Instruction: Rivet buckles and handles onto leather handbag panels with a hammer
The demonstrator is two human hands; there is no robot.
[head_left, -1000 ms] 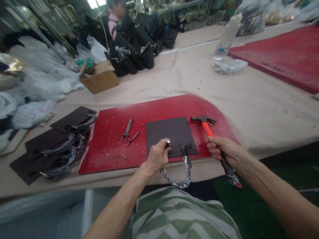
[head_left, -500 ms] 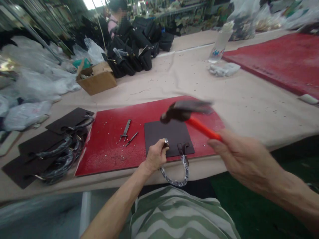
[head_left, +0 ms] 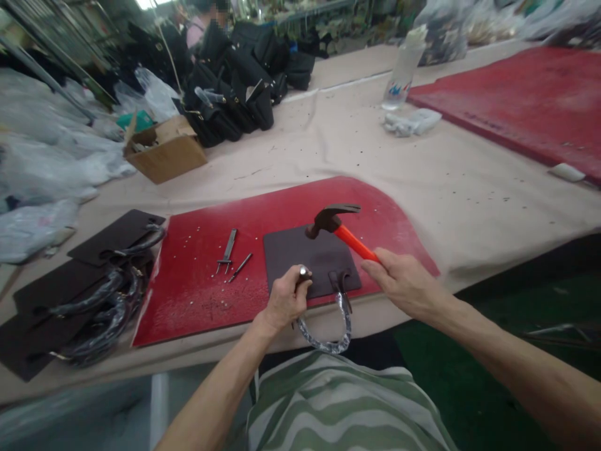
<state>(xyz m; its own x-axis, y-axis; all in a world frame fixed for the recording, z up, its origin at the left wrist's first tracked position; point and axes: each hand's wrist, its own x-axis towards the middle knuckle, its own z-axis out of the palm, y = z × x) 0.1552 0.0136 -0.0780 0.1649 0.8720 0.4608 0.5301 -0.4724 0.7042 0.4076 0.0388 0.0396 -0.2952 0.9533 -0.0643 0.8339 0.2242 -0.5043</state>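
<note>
My right hand (head_left: 399, 279) is closed round the orange handle of a claw hammer (head_left: 354, 241). Its dark head hovers over a dark brown panel (head_left: 291, 247), up and right of my left fist. My left hand (head_left: 286, 297) grips a metal punch (head_left: 304, 273), whose shiny top end shows; its lower end is hidden by the fingers. The panel lies on a red board (head_left: 235, 213). A plastic-wrapped bag handle (head_left: 328, 346) loops off the panel's near edge, one end fixed by a brown tab (head_left: 339, 280); my left hand hides the other end.
Left of the panel lie a pronged tool (head_left: 228, 250) and a thin rod (head_left: 240, 268). Several brown panels with wrapped handles (head_left: 107, 294) pile up at left. Behind stand a cardboard box (head_left: 164, 153), black bags (head_left: 235, 88), a bottle (head_left: 401, 78) and a person (head_left: 197, 28).
The hammer has come down and left, nearer the punch, and is no longer blurred. My left hand keeps its hold on the punch over the panel. The view has shifted slightly.
</note>
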